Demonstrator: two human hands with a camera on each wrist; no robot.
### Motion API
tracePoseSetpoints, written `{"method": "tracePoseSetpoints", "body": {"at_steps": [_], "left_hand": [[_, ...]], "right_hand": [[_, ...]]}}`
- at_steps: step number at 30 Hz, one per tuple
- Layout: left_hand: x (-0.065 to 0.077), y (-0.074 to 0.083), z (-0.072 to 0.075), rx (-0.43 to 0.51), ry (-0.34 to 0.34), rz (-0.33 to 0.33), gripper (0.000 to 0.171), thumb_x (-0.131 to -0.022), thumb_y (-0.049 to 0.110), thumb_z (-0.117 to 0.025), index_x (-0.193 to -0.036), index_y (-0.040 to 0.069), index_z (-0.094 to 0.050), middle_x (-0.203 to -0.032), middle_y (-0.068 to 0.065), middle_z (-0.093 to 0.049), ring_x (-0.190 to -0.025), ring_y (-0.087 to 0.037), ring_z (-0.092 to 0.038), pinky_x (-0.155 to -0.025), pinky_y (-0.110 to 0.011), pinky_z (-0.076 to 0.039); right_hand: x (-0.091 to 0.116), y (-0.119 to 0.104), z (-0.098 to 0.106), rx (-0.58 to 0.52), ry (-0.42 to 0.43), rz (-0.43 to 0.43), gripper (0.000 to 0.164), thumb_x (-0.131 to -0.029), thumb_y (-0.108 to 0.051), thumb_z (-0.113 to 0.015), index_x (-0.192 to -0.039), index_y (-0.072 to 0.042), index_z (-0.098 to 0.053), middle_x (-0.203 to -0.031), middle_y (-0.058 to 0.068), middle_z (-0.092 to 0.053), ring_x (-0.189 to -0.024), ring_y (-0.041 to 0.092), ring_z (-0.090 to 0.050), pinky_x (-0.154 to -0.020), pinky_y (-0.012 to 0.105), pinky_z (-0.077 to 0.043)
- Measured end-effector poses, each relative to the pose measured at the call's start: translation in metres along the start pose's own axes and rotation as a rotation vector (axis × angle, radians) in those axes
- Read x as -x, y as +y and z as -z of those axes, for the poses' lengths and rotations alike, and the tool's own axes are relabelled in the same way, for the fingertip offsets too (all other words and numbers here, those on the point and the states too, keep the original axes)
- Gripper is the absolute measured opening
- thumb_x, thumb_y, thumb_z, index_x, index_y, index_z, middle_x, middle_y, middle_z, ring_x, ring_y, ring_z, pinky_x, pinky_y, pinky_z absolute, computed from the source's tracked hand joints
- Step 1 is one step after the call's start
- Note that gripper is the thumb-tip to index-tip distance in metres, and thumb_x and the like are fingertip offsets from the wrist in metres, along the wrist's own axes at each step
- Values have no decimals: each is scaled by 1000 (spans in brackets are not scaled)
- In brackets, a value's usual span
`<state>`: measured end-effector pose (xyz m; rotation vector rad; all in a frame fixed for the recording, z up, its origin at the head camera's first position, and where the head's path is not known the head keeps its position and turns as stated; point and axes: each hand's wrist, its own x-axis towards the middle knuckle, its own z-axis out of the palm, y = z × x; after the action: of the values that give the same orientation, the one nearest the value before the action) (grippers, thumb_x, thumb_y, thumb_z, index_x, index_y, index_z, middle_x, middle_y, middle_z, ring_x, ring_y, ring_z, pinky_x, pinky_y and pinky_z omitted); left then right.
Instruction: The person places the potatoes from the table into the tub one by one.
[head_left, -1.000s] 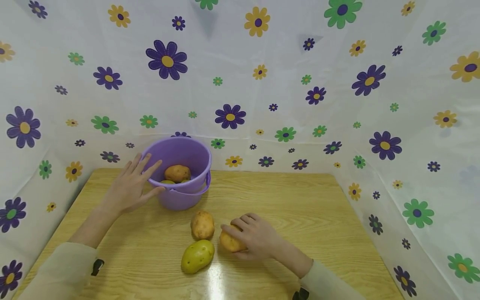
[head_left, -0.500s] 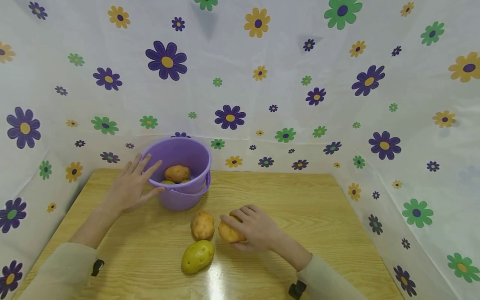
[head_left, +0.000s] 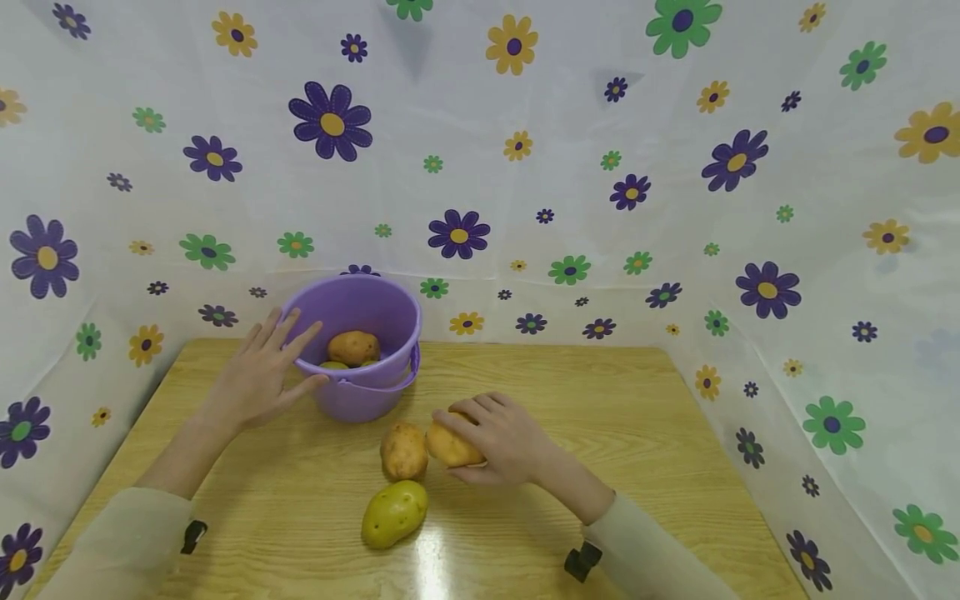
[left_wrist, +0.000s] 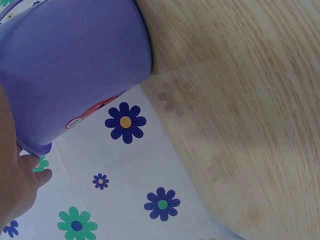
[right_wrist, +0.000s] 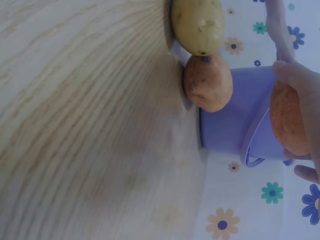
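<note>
My right hand (head_left: 502, 442) grips a tan potato (head_left: 452, 442), held above the table in the right wrist view. Just left of it lies another tan potato (head_left: 404, 452), and nearer me a smooth yellow-green potato (head_left: 394, 514). A purple bucket (head_left: 360, 400) stands upright at the back left, its handle hanging down at the front. Inside it sit a brown potato (head_left: 353, 347) and some yellow-green ones, partly hidden by the front wall. My left hand (head_left: 258, 375) rests against the bucket's left rim with fingers spread and fairly straight; its wrist view shows fingertips beside the rim.
The wooden table (head_left: 570, 400) ends at the back and sides against a white flower-printed cloth (head_left: 555, 183). The bucket stands close to the back cloth. Bare wood extends right of my right hand.
My right hand has raised the tan potato and carried it away from me and slightly left, toward the bucket. The left hand and the bucket stay in place.
</note>
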<state>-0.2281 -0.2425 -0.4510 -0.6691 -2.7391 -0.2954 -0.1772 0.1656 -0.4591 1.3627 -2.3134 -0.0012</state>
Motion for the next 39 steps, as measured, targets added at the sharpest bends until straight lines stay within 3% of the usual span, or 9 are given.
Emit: {"method": "tracePoseSetpoints", "body": {"at_steps": [19,39], "left_hand": [[0,1,0,6,-13,13,84,-99,59,-62,-166,15,-34,-172,-29,-26,-162,-52,-17,-127,-74,-24],[-1,1,-2,8,3,4,84,-99,58,-64,-165,15,-36,-171,-29,-28,-162,-52,-18,-127,-73,-25]], "right_hand": [[-28,11,0,-31,136,-14,82,-80,-62,-82,-145,-17,-61,-125,3,-73,-102,20,-72,-93,36,-61],[-62,20,1,-88,234,-47,86,-78,-60,-86,-147,-16,-60,-128,5,-73,-111,22,-74,-98,35,-62]]}}
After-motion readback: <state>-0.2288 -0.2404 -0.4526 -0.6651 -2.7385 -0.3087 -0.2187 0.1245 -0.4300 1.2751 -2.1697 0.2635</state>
